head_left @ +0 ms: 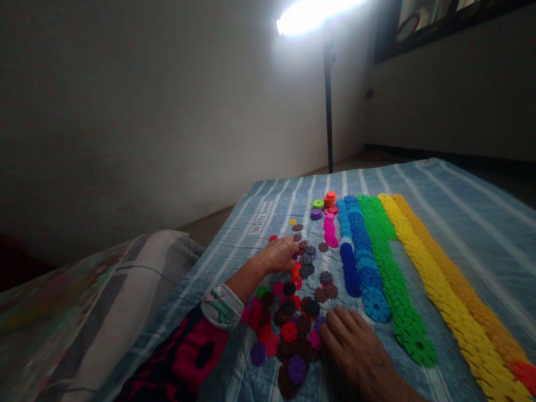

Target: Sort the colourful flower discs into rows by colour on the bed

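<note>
My left hand point(280, 254) reaches over the far part of a loose pile of notched plastic discs. Its fingers are bent together at brown and grey discs point(307, 259); what they pinch, if anything, is hidden. At the pile's near right edge rests my right hand point(355, 346), fingers curled downward with their tips out of sight. Beside it lie a pink disc point(315, 338) and a purple disc point(297, 369). The mixed pile holds red, brown, black, pink and purple discs, with a red disc point(288, 331) near its middle.
Overlapping rows of discs run along the striped bedsheet point(288, 192): blue point(358, 240), green point(387, 285), yellow point(435, 279) and orange point(456, 273). A short pink row point(330, 231) ends near an orange stack point(330, 198). A lit lamp on a stand point(329, 111) rises behind.
</note>
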